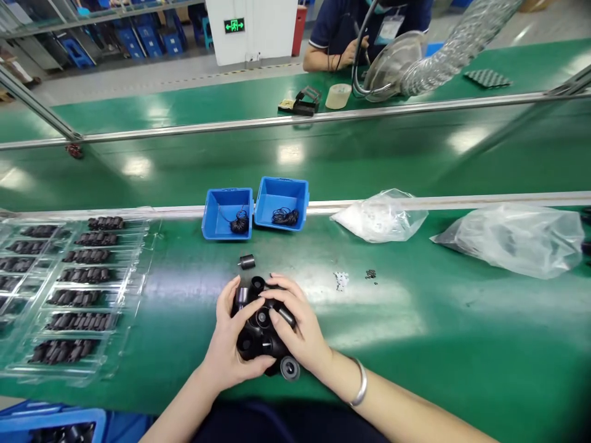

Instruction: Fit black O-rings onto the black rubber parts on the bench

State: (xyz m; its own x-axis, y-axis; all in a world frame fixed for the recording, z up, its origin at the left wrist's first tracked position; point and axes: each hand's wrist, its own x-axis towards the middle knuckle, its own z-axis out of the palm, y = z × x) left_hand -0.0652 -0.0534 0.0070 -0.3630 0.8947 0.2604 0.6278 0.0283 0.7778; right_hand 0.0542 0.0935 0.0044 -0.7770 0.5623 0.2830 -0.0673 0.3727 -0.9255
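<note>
My left hand (226,344) and my right hand (298,326) cup a heap of small black cylindrical parts (259,326) on the green bench, one hand on each side, fingers curled round the pile. One black cylinder (247,262) lies alone just beyond the heap. Another round part (289,368) sits at the pile's near edge by my right wrist.
Two blue bins (228,213) (282,202) holding black rings stand behind. A clear tray (69,289) with rows of black parts lies left. Plastic bags (381,216) (512,239) lie right. Tiny loose bits (341,280) dot the mat. Across the conveyor a person (351,37) works.
</note>
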